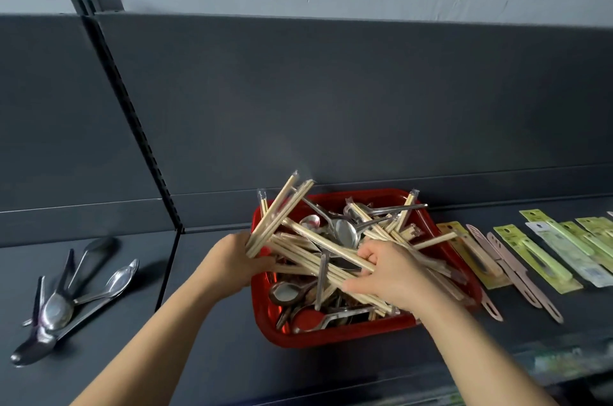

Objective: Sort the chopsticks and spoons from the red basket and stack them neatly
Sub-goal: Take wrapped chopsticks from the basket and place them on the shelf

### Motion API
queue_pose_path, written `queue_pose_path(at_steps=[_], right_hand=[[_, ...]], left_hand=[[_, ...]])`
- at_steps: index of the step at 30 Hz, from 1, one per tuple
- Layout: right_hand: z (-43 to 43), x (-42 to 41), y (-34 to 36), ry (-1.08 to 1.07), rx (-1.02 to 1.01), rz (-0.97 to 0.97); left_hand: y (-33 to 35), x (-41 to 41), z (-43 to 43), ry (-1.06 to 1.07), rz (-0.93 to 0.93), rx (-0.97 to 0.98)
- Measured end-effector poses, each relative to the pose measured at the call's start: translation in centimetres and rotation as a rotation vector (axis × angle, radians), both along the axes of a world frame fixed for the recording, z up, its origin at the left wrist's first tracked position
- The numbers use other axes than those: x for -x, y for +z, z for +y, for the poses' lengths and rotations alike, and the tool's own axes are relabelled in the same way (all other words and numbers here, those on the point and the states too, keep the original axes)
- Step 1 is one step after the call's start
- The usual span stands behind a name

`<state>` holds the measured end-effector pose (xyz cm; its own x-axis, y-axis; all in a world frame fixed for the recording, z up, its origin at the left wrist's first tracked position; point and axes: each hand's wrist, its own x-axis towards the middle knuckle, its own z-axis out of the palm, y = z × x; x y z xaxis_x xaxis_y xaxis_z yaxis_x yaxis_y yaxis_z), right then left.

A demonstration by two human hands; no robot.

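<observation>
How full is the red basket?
Full: wooden chopsticks and metal spoons heap inside the red basket, some sticking out above its rim.

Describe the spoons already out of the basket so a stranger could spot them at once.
Start at the red basket on the dark shelf. Left of it, past the slotted upright, metal spoons lie fanned on the shelf, with no chopsticks mixed in.
</observation>
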<state>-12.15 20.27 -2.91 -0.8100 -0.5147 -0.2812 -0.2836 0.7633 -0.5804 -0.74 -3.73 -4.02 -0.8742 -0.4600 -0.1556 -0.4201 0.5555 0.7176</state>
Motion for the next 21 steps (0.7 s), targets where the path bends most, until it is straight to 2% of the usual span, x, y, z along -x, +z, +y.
queue_pose_path(at_steps=[7, 13, 17, 21], right_hand=[[-0.9, -2.0, -0.6, -0.003, -0.056, 0.124], [-1.1, -1.1, -0.5, -0.003, -0.02, 0.082], [-0.7, -0.2, -0.1, -0.006, 0.106, -0.043], [-0.3, 0.5, 1.5, -0.106, 0.302, -0.106]], left_hand=[[-0.3, 0.2, 0.9, 0.093, 0.049, 0.078], [0.6, 0.3, 0.0, 0.127, 0.069, 0.026], [1.3, 0.4, -0.1, 0.156, 0.122, 0.016], [1.8, 0.2, -0.2, 0.228, 0.226, 0.02]])
